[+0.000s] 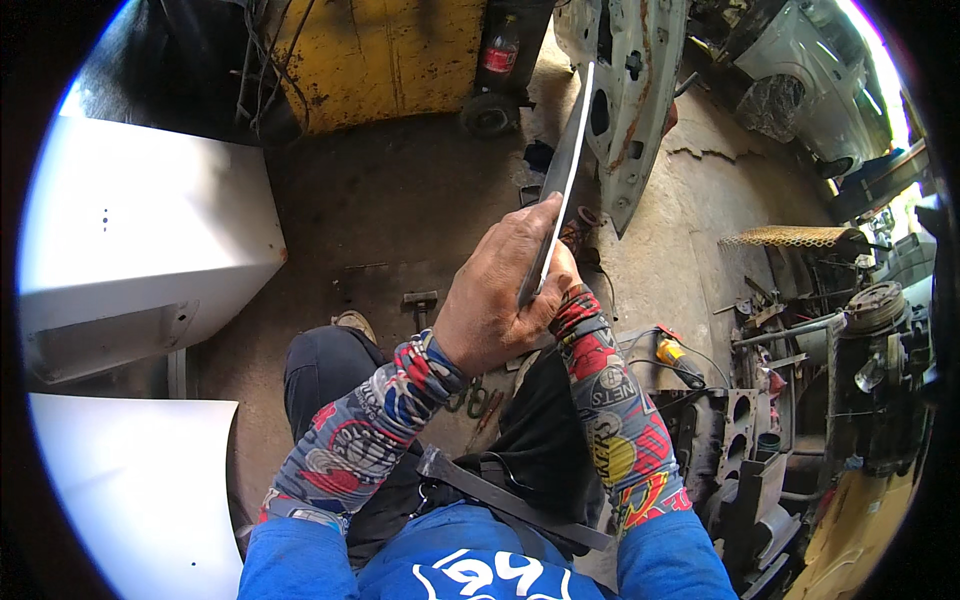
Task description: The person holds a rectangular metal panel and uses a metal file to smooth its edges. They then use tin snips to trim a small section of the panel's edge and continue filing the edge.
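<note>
A thin, flat strip of grey sheet metal [568, 165] stands nearly edge-on in front of me, its narrow tip pointing up and away. My left hand [490, 290] is closed on its lower end, the fingers pressed along the left face. Against the other side lies my right hand [564, 268], also closed on the strip, though most of its fingers are hidden behind the metal and the left hand. Both wrists are close together above my knees. Across my lap lies a dark grey flat bar [515, 507].
A hammer [420, 300] lies on the floor ahead. White car panels [150, 220] stand at left. Ahead are a rusty car door frame [635, 110] and a yellow metal cabinet [385, 60]. To the right lie a yellow power tool [678, 360] with a cable and piled scrap parts [770, 470].
</note>
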